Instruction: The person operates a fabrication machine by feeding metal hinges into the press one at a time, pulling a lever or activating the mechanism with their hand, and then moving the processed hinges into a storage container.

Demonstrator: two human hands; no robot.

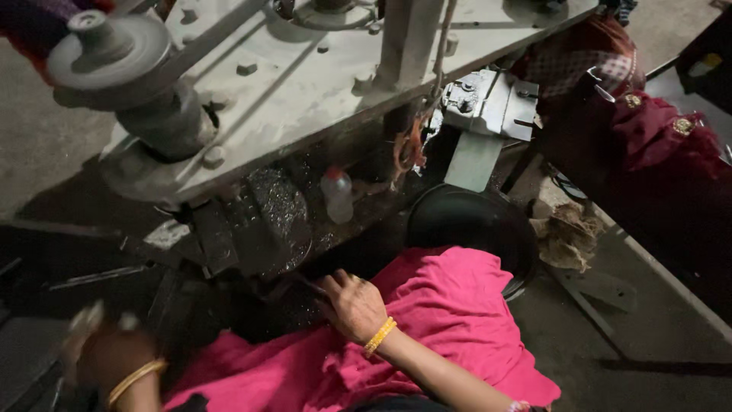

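Two hands work low under a heavy grey machine, and both sit close to metal. The right hand, with a yellow bangle at the wrist, rests palm down at the edge of a dark pile of metal scraps below the machine's plate; its fingers curl toward a thin dark strip, but the shadow is too deep to tell whether they close on it or only touch it. The left hand is a blur at the lower left, raised near the dark machine frame, and its grip cannot be read either.

My main worry is the right hand: the scraps look sharp and glittery, and bare fingers pushed among them could be cut. The hand also lies right under the overhanging steel plate, so a quick lift of the knuckles could strike its edge. The pink cloth spreads over the lap just beside the pile, and loose folds could catch on scraps or on moving parts. Dim light makes all of this harder to judge.

Around them, a small plastic bottle with a red cap stands upright just beyond the pile, near enough to be knocked over by a reaching hand. A black round pan sits past the pink cloth, with a crumpled rag beside it. A big pulley wheel rises at the upper left, and another person in dark red cloth sits at the right, well apart
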